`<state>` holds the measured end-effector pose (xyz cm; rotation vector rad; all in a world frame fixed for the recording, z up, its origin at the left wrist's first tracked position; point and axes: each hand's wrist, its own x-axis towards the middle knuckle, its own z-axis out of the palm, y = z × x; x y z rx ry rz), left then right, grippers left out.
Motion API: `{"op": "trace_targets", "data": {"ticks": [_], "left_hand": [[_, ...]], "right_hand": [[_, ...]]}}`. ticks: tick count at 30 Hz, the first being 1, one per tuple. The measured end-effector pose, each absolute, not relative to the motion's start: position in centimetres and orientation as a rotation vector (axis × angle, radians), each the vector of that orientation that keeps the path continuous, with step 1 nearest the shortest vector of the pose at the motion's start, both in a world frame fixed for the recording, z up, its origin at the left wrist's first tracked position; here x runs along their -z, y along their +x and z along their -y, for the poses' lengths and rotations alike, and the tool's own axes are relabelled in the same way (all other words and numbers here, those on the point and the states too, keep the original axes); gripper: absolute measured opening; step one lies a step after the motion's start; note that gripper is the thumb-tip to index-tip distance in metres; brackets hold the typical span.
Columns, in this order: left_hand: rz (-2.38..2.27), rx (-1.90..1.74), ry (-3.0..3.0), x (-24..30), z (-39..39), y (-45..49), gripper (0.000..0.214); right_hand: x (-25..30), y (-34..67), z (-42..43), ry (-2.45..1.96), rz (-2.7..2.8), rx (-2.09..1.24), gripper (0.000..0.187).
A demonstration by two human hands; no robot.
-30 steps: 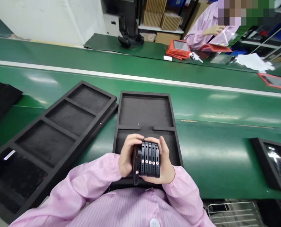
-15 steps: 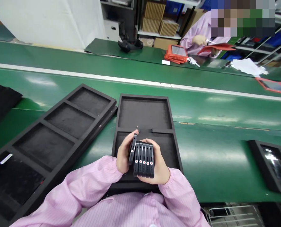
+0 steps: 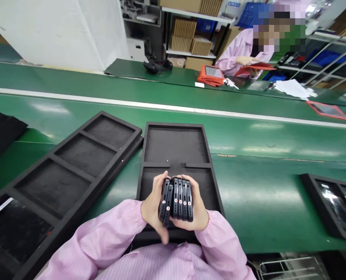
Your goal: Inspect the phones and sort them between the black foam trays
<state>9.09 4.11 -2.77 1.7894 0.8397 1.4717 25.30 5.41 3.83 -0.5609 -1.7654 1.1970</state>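
Several black smartphones point(image 3: 182, 198) stand on edge side by side in my right hand point(image 3: 200, 210), their port ends facing me. Small round red-and-white stickers mark those ends. My left hand point(image 3: 152, 204) is closed on two more phones point(image 3: 166, 200), slightly tilted, its thumb pointing down toward me. A narrow gap parts this pair from the right-hand stack. Both hands are over a black foam tray point(image 3: 175, 144) with wide compartments, whose near part they hide.
More foam trays point(image 3: 101, 156) lie stacked at the left, a dark-screened device point(image 3: 14, 229) in the nearest compartment. At the right, another tray point(image 3: 310, 194) holds glossy devices. Across the green bench, a co-worker point(image 3: 234, 50) handles a red-cased tablet beside stacked red-cased tablets point(image 3: 210, 77).
My left hand held one phone apart from the stack; now it has two, with a gap before the rest. Its thumb has swung down into sight. The view has tilted up slightly.
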Motion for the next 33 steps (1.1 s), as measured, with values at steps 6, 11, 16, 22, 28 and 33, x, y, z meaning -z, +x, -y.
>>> {"op": "trace_targets", "data": {"ticks": [6,11,16,22,28,33], "left_hand": [[-0.684,-1.507,1.828,-1.1,-4.2,8.8,0.114],[-0.675,-1.638,1.839,-1.5,-4.0,9.1,0.125],[-0.673,-1.580,1.710,-1.2,-4.1,8.7,0.122],[-0.740,-1.493,1.697,-2.2,-3.2,8.1,0.107],[-0.808,-1.473,1.708,-3.4,-2.2,8.4,0.086],[-0.850,-1.519,1.623,-2.8,-2.5,8.4,0.091]], "right_hand": [[-3.7,25.8,-5.1,-0.608,1.743,-1.114,0.098],[-4.1,25.8,-4.7,-0.567,1.808,-1.041,0.096],[-3.6,25.6,-5.4,-0.514,1.883,-1.033,0.105],[-5.1,25.9,-6.2,-0.415,2.005,-1.191,0.102],[-4.9,25.6,-5.4,-0.563,1.931,-0.963,0.107],[-4.2,25.3,-5.2,-0.588,1.914,-0.994,0.106]]}}
